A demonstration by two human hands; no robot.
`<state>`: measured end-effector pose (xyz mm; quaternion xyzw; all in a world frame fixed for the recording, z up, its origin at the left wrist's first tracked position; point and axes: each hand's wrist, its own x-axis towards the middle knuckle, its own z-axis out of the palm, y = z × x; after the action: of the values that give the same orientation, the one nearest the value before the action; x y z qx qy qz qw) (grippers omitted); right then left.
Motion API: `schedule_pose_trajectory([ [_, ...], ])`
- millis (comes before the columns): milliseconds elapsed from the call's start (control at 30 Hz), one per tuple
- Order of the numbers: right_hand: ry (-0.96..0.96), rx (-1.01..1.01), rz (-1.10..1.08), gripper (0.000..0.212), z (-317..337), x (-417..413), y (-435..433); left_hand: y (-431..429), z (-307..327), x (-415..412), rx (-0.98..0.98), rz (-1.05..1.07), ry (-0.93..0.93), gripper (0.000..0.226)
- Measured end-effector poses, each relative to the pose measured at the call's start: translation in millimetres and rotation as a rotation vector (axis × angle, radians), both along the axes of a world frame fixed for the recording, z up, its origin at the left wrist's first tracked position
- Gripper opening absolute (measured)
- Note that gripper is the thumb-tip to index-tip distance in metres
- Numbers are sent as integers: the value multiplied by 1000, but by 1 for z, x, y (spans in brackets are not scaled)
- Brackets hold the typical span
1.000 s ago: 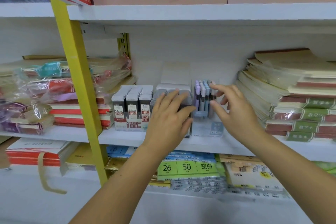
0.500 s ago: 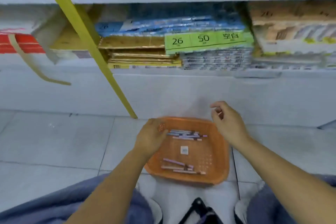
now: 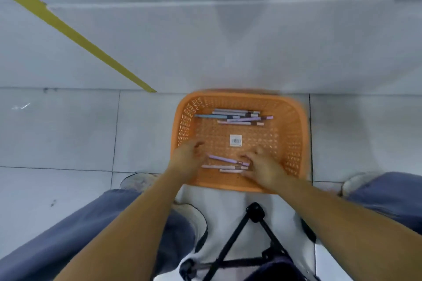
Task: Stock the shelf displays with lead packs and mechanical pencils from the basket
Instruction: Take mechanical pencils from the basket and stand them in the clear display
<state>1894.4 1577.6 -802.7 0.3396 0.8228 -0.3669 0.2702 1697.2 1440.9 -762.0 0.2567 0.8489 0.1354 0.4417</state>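
Observation:
An orange plastic basket [image 3: 294,125] sits on the tiled floor below the shelf. Several mechanical pencils [image 3: 237,117] lie along its far side. A second small group of pencils [image 3: 225,164] lies near its front edge. My left hand [image 3: 187,159] reaches over the basket's left rim, fingers loosely bent, just left of the near pencils. My right hand [image 3: 262,166] is inside the basket at the right end of the near pencils, fingertips touching them. The image is blurred, so any grip is unclear. No lead packs are visible.
The white shelf base [image 3: 205,41] rises behind the basket, with a yellow upright [image 3: 80,39] slanting to the floor at left. My knees in blue trousers [image 3: 68,235] flank the basket. A black tripod-like stand [image 3: 253,235] is between my legs.
The view swung from the pencil display on the shelf down to the floor basket. Both hands dropped from the shelf into the basket, onto the near pencils.

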Motion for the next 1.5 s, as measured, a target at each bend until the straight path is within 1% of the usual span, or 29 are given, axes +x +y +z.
schedule_pose_trajectory([
  [100,45,91,55,49,-13,-3,-10,2,-9,0,-29,-2,-20,47],
  [200,123,174,46,36,-17,-2,-11,4,-16,3,-66,-100,-69,49],
  [267,177,201,13,27,-18,0,-9,7,-20,5,-83,-159,-69,51],
  [333,200,222,11,25,-18,0,-7,11,-23,5,-101,-197,-55,50],
  [400,195,221,35,25,-18,-3,-5,14,-27,5,-134,-247,-33,44],
  [500,175,172,45,23,-20,-9,0,18,-30,8,-145,-282,-21,35],
  [567,167,137,37,19,-18,-14,5,20,-30,10,-143,-261,-49,32],
  [633,176,70,13,20,-15,-17,11,23,-30,11,-143,-230,-79,27],
  [700,202,-90,-128,20,-9,-20,17,27,-32,10,-129,-214,-96,26],
  [733,210,-202,-253,18,-6,-21,20,28,-32,11,-121,-217,-100,26],
  [800,206,-410,-471,21,0,-22,25,30,-33,13,-94,-210,-120,27],
  [867,175,-501,-563,25,4,-22,27,30,-33,17,-56,-172,-166,29],
  [967,172,-543,-639,25,6,-19,26,31,-32,21,-27,-141,-205,31],
  [1100,183,-486,-689,20,7,-16,21,33,-31,21,-33,-126,-217,28],
  [1133,184,-480,-711,22,7,-15,21,35,-30,19,-19,-114,-181,27],
  [1167,187,-479,-738,23,8,-14,23,37,-30,16,11,-111,-99,27],
  [1267,181,-436,-776,21,13,-7,33,52,-29,6,159,-150,237,36],
  [1300,178,-412,-770,20,14,-3,37,59,-28,4,202,-185,300,42],
  [1367,167,-374,-755,18,16,4,44,75,-30,1,242,-273,338,54],
  [1433,150,-361,-753,16,17,7,49,89,-35,4,200,-371,330,63],
  [1500,129,-355,-745,14,17,7,52,97,-42,8,130,-449,345,67],
])
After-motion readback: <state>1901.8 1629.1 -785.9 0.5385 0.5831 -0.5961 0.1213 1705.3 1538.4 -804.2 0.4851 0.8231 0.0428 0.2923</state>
